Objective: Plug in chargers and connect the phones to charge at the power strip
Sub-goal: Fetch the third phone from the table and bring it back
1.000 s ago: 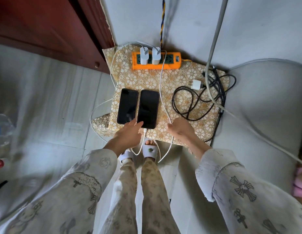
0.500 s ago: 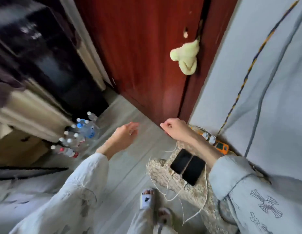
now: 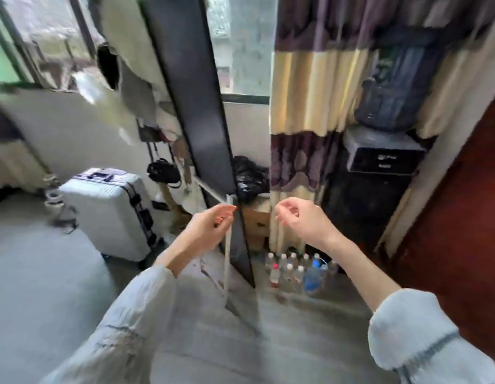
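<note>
Both hands are up with nothing in them: the left hand has loosely curled fingers, and so does the right hand. Behind them stand water bottles and a white suitcase. The phones, chargers and power strip are out of sight, so a loose plug could go unseen.

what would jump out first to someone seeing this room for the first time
Two bare hands raised mid-frame, the left hand and right hand, both with loosely curled fingers and holding nothing that shows. Between and behind them a tall dark panel leans up toward the window. A white suitcase stands on the floor to the left, and a cluster of water bottles sits by the striped curtain.
</note>
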`<state>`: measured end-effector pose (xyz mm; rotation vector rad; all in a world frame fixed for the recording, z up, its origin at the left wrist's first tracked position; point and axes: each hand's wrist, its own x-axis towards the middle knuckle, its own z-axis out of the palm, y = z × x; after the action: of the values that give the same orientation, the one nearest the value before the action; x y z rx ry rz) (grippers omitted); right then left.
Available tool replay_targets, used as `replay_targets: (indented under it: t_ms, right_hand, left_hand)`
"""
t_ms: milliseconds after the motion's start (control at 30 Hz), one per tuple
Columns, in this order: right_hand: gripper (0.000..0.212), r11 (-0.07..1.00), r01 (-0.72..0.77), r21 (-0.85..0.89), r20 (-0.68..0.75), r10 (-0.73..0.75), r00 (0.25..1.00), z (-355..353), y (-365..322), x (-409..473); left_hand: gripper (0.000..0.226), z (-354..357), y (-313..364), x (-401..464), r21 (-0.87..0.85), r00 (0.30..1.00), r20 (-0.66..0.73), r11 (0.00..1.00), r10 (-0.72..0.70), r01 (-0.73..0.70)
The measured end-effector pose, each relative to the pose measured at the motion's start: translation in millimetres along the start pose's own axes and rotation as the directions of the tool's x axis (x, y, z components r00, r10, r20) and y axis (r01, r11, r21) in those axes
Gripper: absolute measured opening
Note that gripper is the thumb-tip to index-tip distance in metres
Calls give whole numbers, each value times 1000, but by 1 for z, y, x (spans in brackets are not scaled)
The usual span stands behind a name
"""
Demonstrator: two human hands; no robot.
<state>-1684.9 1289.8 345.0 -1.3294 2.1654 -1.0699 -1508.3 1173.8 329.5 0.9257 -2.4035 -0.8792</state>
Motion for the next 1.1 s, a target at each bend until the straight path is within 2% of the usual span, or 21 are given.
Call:
replay_targets:
  t_ms: [133,300,367,500,733,900,1100]
  right_hand:
    - [20,978,207,39,141,-210,967,89,-102,56]
    - [21,923,361,134,249,-384,889,209,-221,108]
    - [22,903,395,167,306,-429,850,255,-263,120]
    - [21,841,481,247,390,-541,745,350,-350,147]
    - [14,750,541,379,485,-660,574,509,-460,184]
    - [14,649,609,457,496,-754,431,615,-552,227]
    - [17,589,621,518,524,-792,314,727,-656,267]
  left_hand:
    - [27,-99,-82,-18,-45,976,-190,994,-108,101]
    - [25,-219,-183,-45,-73,895,-382,973,-231,220]
    - [25,-262,-218,-63,-72,855,-433,957,-284,281]
    - [24,-345,-285,-104,-125,721,-570,909,-394,399]
    - [25,-445,-396,-162,-222,523,-677,822,-517,525]
    - [26,-532,-474,-173,-254,399,-753,790,-524,558]
    - [25,-629,-550,-179,-257,332,-783,760,-526,597]
